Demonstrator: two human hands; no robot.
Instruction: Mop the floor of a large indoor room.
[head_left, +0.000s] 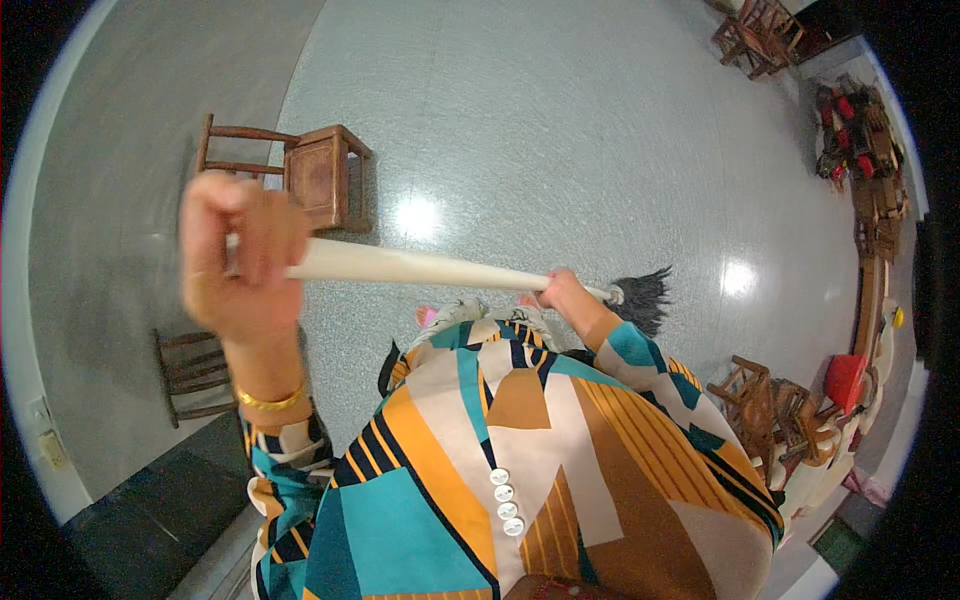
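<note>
A mop with a pale handle (405, 265) crosses in front of my body from left to right. My left hand (244, 255), raised close to the camera and blurred, is wrapped around the handle's upper end. Lower down the shaft, my right hand (561, 289) grips it near the mop head. The dark grey strands of the mop head (643, 298) fan out on the right, over the speckled grey floor (510, 150). Whether all the strands touch the floor I cannot tell.
A wooden chair (319, 176) stands left, partly behind my left hand, with another chair (196, 375) below it. More wooden chairs (772, 412) stand at the lower right beside a red basin (845, 382). Stacked items (855, 135) line the right wall. Another chair (757, 37) stands top right.
</note>
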